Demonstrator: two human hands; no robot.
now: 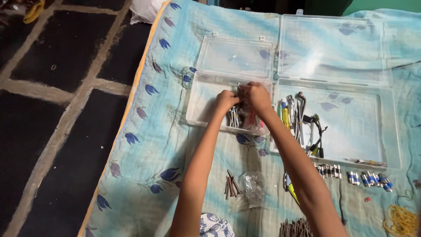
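Both grips closed, left hand (226,100), right hand (256,95), metal bits (240,93) between, above small box (202,102)

— Arms? Bare from elbow to wrist, slender, no sleeves visible in frame.

— Hands? Left hand (226,100) and right hand (258,95) ungloved; no rings, watch, bangles or bands detected.

— Clothing? Only a patch of blue-and-white patterned fabric (214,225) at bottom edge, between the arms; garment type not determinable.

— Markings? None observed on forearms.
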